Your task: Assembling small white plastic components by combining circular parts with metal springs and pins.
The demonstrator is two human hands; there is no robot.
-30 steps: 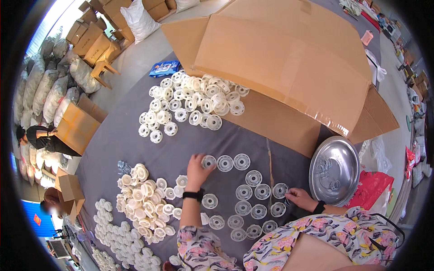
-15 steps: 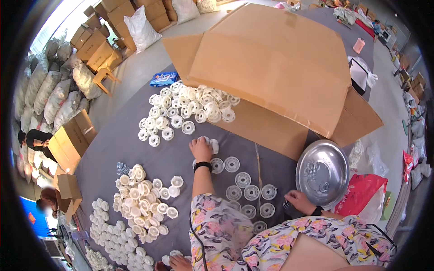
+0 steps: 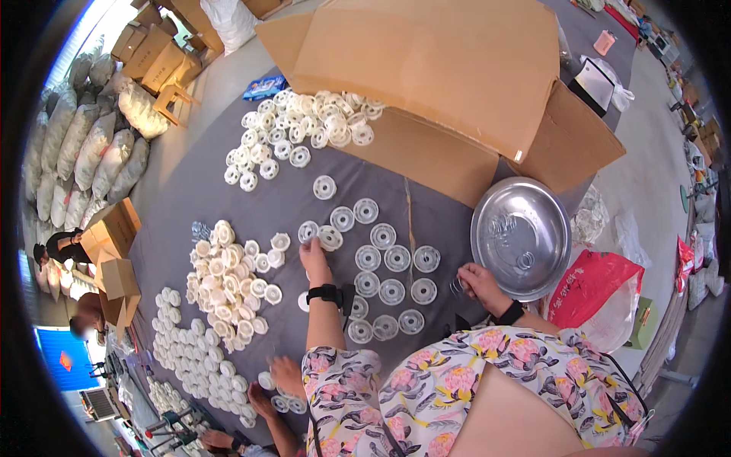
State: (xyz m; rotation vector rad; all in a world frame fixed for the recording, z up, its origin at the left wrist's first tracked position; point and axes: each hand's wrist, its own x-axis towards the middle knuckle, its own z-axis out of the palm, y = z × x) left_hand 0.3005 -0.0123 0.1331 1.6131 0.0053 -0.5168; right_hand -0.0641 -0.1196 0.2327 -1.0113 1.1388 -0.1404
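My left hand (image 3: 314,259) is at the near edge of two round white plastic wheel-like discs (image 3: 330,238), its fingertips closed on a rim. Several similar discs (image 3: 397,258) lie flat in loose rows between my hands, and one lone disc (image 3: 324,187) lies farther off. My right hand (image 3: 481,286) pinches a thin metal coil spring (image 3: 456,286) just left of the steel basin (image 3: 560,244). Inside the basin lie more coil springs (image 3: 501,228).
A large open cardboard box (image 3: 426,68) lies at the back, with heaped white discs (image 3: 304,126) beside it. Cream plastic caps (image 3: 221,278) and white round parts (image 3: 202,354) are piled left. Another person's hands (image 3: 286,378) work at lower left. A red bag (image 3: 590,286) stands right.
The stacked discs at my left hand now lie spread on the cloth. My left hand has drawn back toward me. My right hand still holds the spring. Another person's hands have come in farther.
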